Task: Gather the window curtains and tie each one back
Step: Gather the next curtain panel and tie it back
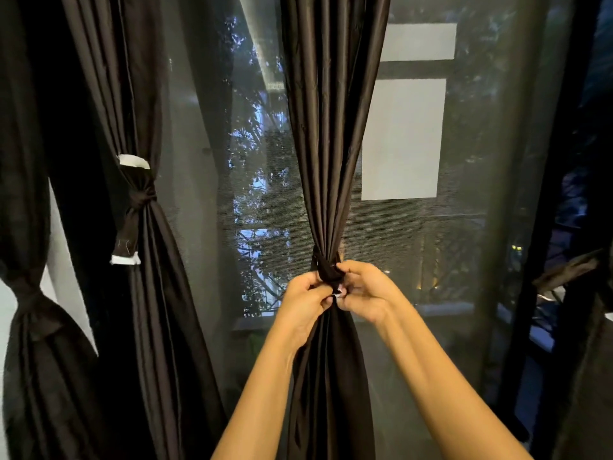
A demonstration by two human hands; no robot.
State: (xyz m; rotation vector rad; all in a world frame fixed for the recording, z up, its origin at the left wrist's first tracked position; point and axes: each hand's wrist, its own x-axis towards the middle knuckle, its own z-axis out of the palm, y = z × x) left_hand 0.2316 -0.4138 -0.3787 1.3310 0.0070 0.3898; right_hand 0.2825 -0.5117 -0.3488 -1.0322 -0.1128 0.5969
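Your left hand (303,303) and right hand (366,293) meet at the middle curtain (326,161), both with fingers curled, pinching the dark tie (326,272) that wraps its gathered folds. A white tip of the tie shows between your fingers. To the left of the middle curtain hangs a second curtain (149,310), cinched by a band (137,194) with white ends. Farther left, a third curtain (30,343) is also cinched. A sheer (464,227) hangs behind the middle curtain.

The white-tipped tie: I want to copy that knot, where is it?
Head view, left of centre: the white-tipped tie is knotted round a gathered curtain, left of the middle curtain.
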